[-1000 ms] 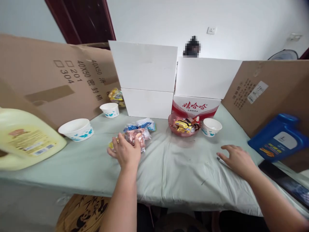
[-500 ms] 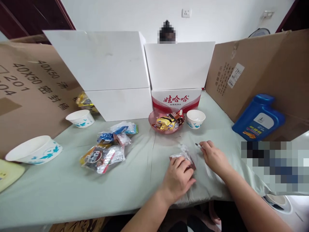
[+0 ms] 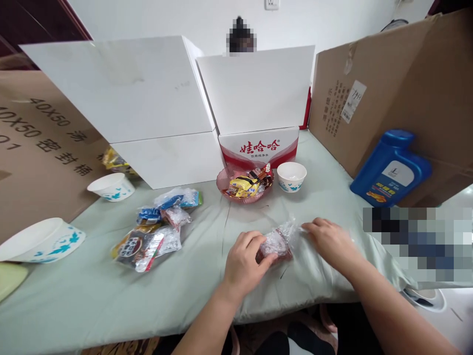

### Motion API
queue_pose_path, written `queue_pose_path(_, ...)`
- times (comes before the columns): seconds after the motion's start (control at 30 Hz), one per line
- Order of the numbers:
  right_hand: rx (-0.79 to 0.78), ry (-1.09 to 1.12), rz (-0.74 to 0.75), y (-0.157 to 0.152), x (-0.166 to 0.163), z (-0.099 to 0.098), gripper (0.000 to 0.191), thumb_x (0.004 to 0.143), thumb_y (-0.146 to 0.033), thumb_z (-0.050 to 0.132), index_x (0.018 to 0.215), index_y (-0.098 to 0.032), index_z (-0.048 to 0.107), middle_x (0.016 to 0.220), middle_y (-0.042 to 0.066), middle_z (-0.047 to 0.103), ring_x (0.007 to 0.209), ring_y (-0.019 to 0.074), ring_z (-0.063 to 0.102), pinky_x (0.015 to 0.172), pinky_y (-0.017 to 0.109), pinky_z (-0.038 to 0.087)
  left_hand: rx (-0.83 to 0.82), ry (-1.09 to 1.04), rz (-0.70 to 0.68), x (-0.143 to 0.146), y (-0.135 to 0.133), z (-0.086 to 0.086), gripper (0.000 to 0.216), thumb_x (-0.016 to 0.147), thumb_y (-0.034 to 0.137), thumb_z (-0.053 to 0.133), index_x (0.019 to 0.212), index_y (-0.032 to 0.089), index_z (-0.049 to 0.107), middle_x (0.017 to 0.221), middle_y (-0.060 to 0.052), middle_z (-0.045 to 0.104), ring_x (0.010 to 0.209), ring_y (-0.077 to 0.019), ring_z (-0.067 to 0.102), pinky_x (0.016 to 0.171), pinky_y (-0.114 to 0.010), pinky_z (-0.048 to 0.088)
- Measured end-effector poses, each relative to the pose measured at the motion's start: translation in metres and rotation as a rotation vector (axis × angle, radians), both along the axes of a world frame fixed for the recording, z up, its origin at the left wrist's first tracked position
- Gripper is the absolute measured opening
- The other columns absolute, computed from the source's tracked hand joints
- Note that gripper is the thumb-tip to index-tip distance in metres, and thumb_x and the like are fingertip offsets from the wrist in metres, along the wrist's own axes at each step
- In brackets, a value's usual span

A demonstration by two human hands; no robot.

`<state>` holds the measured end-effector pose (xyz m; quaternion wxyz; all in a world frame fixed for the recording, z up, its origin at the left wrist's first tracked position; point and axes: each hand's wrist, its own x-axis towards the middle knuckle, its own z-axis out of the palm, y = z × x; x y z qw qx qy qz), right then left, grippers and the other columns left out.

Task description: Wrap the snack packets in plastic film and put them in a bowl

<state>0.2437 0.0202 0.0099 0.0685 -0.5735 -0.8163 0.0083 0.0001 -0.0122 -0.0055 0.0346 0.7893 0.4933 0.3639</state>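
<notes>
A small clear plastic bag with reddish-brown food (image 3: 276, 242) lies on the pale green cloth near the table's front edge. My left hand (image 3: 243, 264) grips its left end with curled fingers. My right hand (image 3: 328, 241) pinches the twisted clear top of the same bag from the right. A pile of several wrapped snacks (image 3: 157, 229) lies to the left of my hands. Behind them stands a pink dish (image 3: 222, 183) holding wrapped sweets.
A small white paper bowl (image 3: 291, 176) sits right of the pink dish; two more white bowls (image 3: 110, 186) (image 3: 40, 241) stand at the left. A blue jug (image 3: 390, 169) lies at the right. White boxes (image 3: 162, 118) and cardboard sheets (image 3: 402, 84) wall the table.
My left hand left the snack pile and carried one clear bag to the table's front. My right hand moved in and took hold of the bag's twisted top. The camera view shifted right.
</notes>
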Motion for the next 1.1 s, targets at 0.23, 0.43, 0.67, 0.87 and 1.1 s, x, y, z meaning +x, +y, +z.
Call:
queue_pose_path(0.23, 0.349, 0.327, -0.006, 0.001, 0.0, -0.007, 0.027, 0.096, -0.025, 0.044, 0.117, -0.017, 0.06, 0.12, 0.016, 0.057, 0.112, 0.0296, 0.052, 0.094, 0.046, 0.044, -0.041, 0.025, -0.008, 0.01, 0.0, -0.004, 0.022, 0.081, 0.013, 0.059, 0.1, 0.021, 0.067, 0.097, -0.007, 0.063, 0.09, -0.0234, 0.057, 0.08, -0.039, 0.052)
queue_pose_path(0.43, 0.145, 0.424, 0.486, -0.017, -0.034, 0.0, 0.032, 0.089, -0.036, 0.061, 0.114, -0.017, 0.058, 0.111, 0.012, 0.061, 0.102, 0.025, 0.055, 0.088, 0.041, 0.049, -0.188, -0.366, 0.065, -0.005, 0.008, -0.002, 0.013, 0.086, 0.021, 0.051, 0.095, 0.018, 0.061, 0.099, -0.007, 0.065, 0.091, -0.0194, 0.062, 0.079, -0.032, 0.051)
queue_pose_path(0.67, 0.083, 0.367, 0.21, -0.006, -0.023, -0.007, 0.022, 0.092, -0.017, 0.039, 0.091, -0.019, 0.062, 0.088, 0.007, 0.068, 0.083, 0.021, 0.062, 0.078, 0.035, 0.046, -0.504, -0.752, 0.23, -0.06, 0.016, 0.006, 0.026, 0.069, 0.032, 0.065, 0.086, 0.018, 0.052, 0.069, 0.003, 0.06, 0.063, -0.0131, 0.058, 0.059, -0.024, 0.045)
queue_pose_path(0.87, 0.061, 0.569, -0.186, 0.009, -0.007, -0.007, 0.019, 0.089, -0.029, 0.041, 0.095, -0.023, 0.058, 0.09, 0.006, 0.068, 0.082, 0.0219, 0.063, 0.073, 0.033, 0.047, -0.407, -0.633, 0.49, -0.091, 0.017, 0.01, 0.026, 0.064, 0.029, 0.059, 0.088, 0.02, 0.052, 0.057, 0.007, 0.052, 0.055, -0.0146, 0.056, 0.056, -0.027, 0.043)
queue_pose_path(1.1, 0.475, 0.753, 0.177, -0.02, -0.019, 0.007, 0.015, 0.093, -0.026, 0.046, 0.106, -0.022, 0.053, 0.091, 0.008, 0.063, 0.086, 0.0218, 0.061, 0.077, 0.037, 0.05, 0.102, -0.16, -0.114, -0.047, -0.017, 0.025, 0.006, 0.082, 0.017, 0.054, 0.081, 0.021, 0.057, 0.069, 0.001, 0.06, 0.062, -0.0133, 0.057, 0.062, -0.026, 0.048)
